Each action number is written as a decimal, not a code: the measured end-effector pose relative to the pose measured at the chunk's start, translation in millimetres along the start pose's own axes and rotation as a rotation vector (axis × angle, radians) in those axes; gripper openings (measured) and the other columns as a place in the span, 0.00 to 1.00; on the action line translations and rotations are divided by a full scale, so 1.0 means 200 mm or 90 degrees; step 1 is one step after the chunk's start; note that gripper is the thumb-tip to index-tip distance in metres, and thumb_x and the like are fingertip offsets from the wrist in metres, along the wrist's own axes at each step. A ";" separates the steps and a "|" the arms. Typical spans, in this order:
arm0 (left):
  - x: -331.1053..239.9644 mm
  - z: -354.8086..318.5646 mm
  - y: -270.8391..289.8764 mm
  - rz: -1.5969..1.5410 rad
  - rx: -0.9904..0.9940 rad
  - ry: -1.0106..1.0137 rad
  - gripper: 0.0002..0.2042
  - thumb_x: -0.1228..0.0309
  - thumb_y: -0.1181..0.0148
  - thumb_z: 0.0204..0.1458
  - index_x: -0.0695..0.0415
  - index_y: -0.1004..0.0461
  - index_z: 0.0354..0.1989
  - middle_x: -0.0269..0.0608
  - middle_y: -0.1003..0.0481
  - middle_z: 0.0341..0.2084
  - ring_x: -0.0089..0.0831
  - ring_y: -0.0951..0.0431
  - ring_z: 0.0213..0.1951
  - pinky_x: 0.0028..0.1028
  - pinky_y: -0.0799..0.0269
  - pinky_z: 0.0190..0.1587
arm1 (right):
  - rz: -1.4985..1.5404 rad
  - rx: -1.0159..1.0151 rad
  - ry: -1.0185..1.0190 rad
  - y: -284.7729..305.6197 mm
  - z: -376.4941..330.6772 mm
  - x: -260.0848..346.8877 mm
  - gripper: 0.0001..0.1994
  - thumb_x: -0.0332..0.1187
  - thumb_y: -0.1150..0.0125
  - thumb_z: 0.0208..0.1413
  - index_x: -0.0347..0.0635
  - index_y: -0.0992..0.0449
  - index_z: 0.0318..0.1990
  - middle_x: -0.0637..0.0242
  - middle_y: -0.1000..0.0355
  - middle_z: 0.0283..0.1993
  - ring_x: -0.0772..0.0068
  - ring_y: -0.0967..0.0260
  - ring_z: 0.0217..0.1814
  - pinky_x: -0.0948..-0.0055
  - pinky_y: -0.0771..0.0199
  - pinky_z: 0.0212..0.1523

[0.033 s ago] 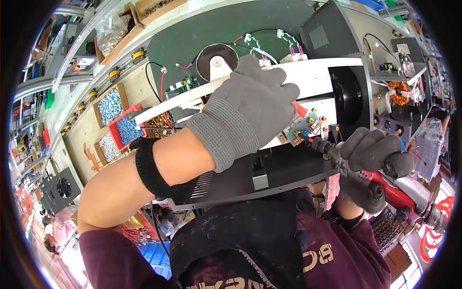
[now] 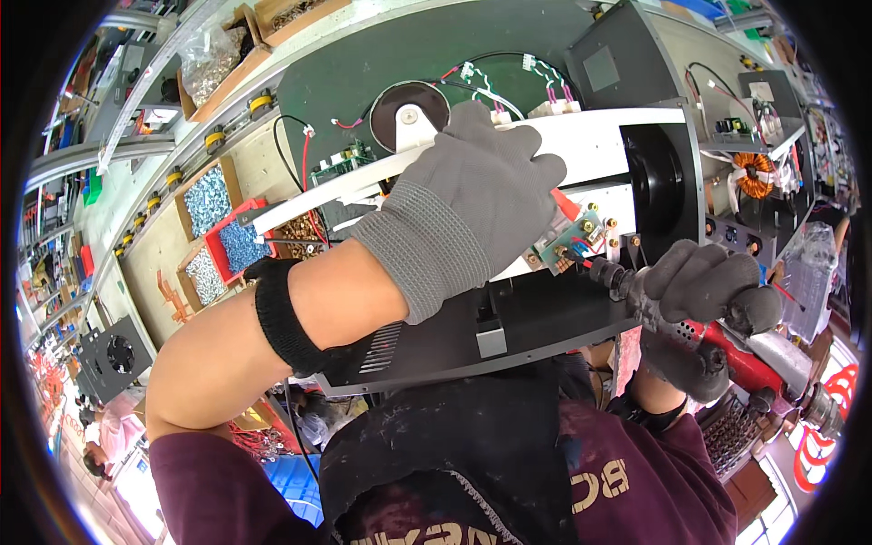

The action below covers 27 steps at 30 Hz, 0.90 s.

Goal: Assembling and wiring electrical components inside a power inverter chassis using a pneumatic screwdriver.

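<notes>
- Presently, I see the black metal chassis [image 2: 509,331] across the middle of the view, carrying a white panel [image 2: 636,136] and a black fan housing [image 2: 658,177] at its right end.
- I note the left hand [image 2: 472,200], in a grey glove, lying flat on the white panel with fingers spread, pressing down and gripping nothing.
- I note the right hand [image 2: 699,300], in a darker glove, closed around the grip of a red powered screwdriver [image 2: 763,359].
- I place the driver's tip at a small green circuit board [image 2: 568,245] fixed to the chassis just beside the left hand's fingertips; contact with a screw is probable, though the view is too small to confirm.
- I record compartment trays of small screws [image 2: 213,204] well to the left.
</notes>
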<state>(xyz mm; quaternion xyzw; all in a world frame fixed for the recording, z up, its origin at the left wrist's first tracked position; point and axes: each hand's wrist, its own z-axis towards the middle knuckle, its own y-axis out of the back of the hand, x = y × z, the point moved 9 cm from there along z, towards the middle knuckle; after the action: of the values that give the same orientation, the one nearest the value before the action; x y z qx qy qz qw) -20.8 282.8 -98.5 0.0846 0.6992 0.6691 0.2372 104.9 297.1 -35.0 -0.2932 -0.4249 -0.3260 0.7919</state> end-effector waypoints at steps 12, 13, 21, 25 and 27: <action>0.02 0.03 -0.03 0.035 0.037 0.014 0.08 0.71 0.41 0.40 0.46 0.20 0.30 0.30 0.30 0.30 0.28 0.29 0.39 0.33 0.36 0.40 | -0.030 -0.143 -0.032 0.11 -0.11 -0.05 0.20 0.48 0.37 0.43 0.50 0.38 0.37 0.68 0.41 0.31 0.70 0.38 0.29 0.69 0.29 0.25; 0.03 0.03 -0.03 0.019 0.033 0.029 0.08 0.71 0.41 0.39 0.46 0.20 0.30 0.30 0.30 0.30 0.28 0.29 0.39 0.33 0.36 0.40 | -0.024 -0.106 -0.030 0.09 -0.10 -0.05 0.21 0.49 0.39 0.44 0.50 0.38 0.38 0.67 0.40 0.33 0.70 0.37 0.31 0.70 0.29 0.27; 0.03 0.04 -0.05 0.029 0.015 0.005 0.07 0.71 0.40 0.40 0.45 0.20 0.28 0.28 0.30 0.28 0.28 0.30 0.40 0.34 0.36 0.42 | -0.049 -0.107 -0.079 -0.01 0.06 -0.05 0.19 0.35 0.36 0.45 0.44 0.32 0.45 0.71 0.41 0.26 0.75 0.42 0.22 0.73 0.37 0.25; 0.04 0.01 -0.05 0.038 0.028 -0.023 0.07 0.69 0.41 0.41 0.54 0.22 0.29 0.37 0.26 0.32 0.38 0.29 0.40 0.29 0.33 0.40 | -0.024 -0.212 -0.147 0.07 0.06 -0.13 0.18 0.36 0.38 0.45 0.42 0.34 0.43 0.70 0.43 0.27 0.75 0.44 0.24 0.72 0.41 0.27; 0.02 0.00 -0.06 0.057 0.029 -0.047 0.06 0.69 0.40 0.40 0.53 0.21 0.27 0.35 0.26 0.29 0.37 0.30 0.40 0.27 0.32 0.38 | -0.006 -0.270 -0.180 0.12 0.02 -0.16 0.17 0.36 0.40 0.46 0.40 0.35 0.42 0.69 0.43 0.27 0.74 0.45 0.25 0.72 0.44 0.28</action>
<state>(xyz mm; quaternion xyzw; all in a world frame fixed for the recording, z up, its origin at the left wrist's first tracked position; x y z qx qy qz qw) -22.5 283.5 -110.5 0.1455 0.7003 0.6596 0.2310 107.4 323.4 -64.9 -0.4932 -0.4549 -0.3673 0.6442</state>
